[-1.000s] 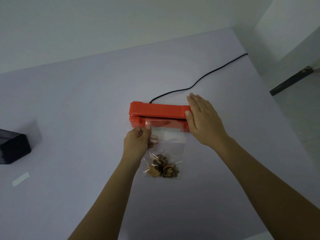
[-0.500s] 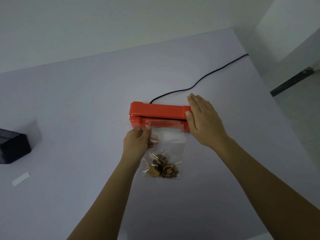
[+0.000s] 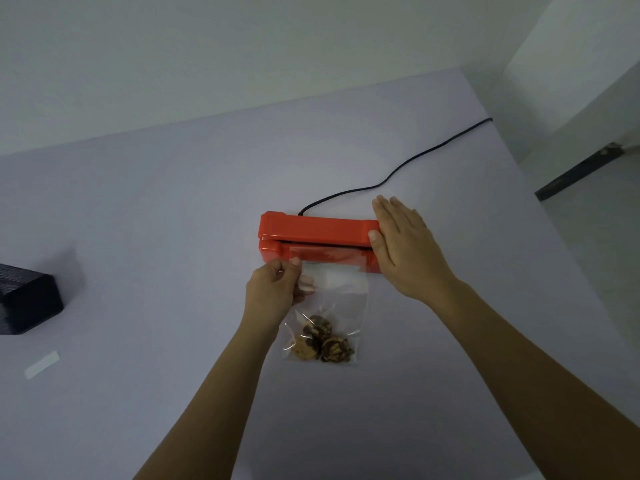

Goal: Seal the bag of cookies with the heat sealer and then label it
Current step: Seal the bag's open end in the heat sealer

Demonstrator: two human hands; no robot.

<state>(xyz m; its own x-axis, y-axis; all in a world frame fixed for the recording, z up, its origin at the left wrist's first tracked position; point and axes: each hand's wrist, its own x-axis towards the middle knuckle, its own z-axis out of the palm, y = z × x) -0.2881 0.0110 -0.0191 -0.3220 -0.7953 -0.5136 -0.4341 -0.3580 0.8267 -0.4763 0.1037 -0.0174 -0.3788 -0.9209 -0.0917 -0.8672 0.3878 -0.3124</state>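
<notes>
A red heat sealer [image 3: 317, 232] lies across the middle of the table, its lid down. A clear plastic bag [image 3: 337, 306] with cookies [image 3: 322, 339] at its bottom lies in front of it, the bag's top edge tucked into the sealer's slot. My left hand [image 3: 273, 289] pinches the bag's upper left corner. My right hand [image 3: 407, 247] lies flat, fingers extended, pressing on the right end of the sealer's lid.
A black power cord [image 3: 398, 171] runs from the sealer's back toward the table's far right edge. A black box [image 3: 26, 303] stands at the left edge. A small white label strip [image 3: 42, 364] lies on the table near it.
</notes>
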